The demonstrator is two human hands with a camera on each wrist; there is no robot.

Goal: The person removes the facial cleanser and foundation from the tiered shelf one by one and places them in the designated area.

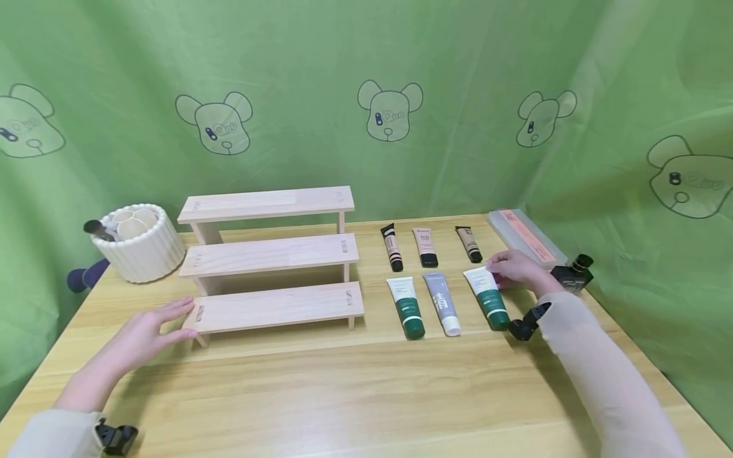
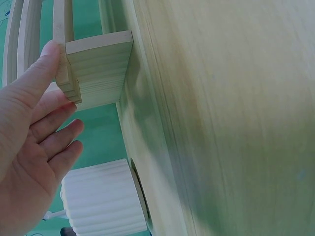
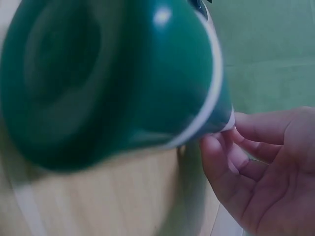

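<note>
My left hand point(image 1: 146, 334) rests at the left end of the lowest board of a three-step wooden display stand point(image 1: 280, 306). In the left wrist view, the thumb lies along the board point(image 2: 63, 64) and the other fingers are loosely extended at its end. My right hand point(image 1: 515, 267) pinches the white crimped end of a white-and-green squeeze tube point(image 1: 488, 298). Its green cap looms large and blurred in the right wrist view, with thumb and fingers point(image 3: 214, 155) at the far end. Left of it lie a lilac tube point(image 1: 441, 303) and another white-and-green tube point(image 1: 406, 306).
Behind these lie three smaller tubes: a striped one point(image 1: 392, 247), a pink one point(image 1: 425, 245) and a brown one point(image 1: 469, 243). A black bottle point(image 1: 572, 275) and a flat clear box point(image 1: 523, 236) stand right. A ribbed white pot point(image 1: 144, 249) with brushes stands left, before a green curtain point(image 1: 309, 127).
</note>
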